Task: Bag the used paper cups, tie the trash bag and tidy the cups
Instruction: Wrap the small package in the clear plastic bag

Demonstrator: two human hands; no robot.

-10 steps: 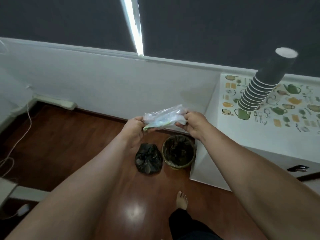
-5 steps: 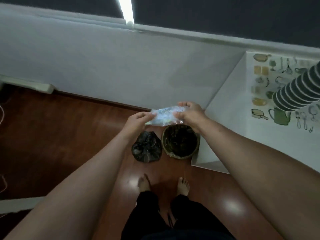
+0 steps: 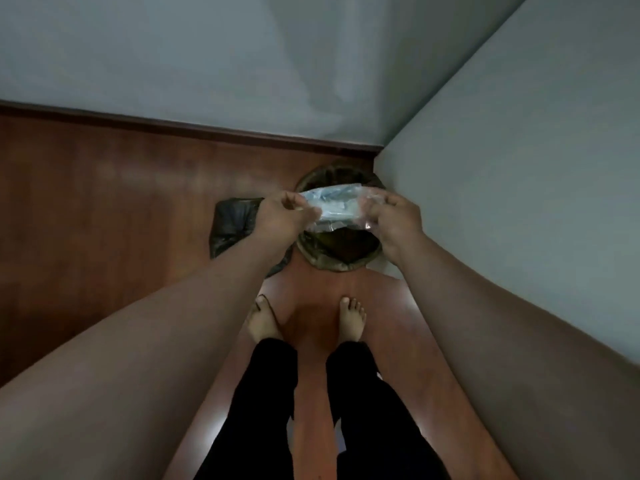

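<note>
Both hands, left hand (image 3: 282, 216) and right hand (image 3: 394, 220), now pinch the clear packet (image 3: 337, 206) over the half-hidden bin (image 3: 341, 261).

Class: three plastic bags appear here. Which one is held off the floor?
The clear plastic bag, pinched between left hand and right hand; the tied black bag and bin liner sit below.

Dim, soft w/ slight blur; glare patch on floor (image 3: 214, 441); wide-angle stretch at edges.
</note>
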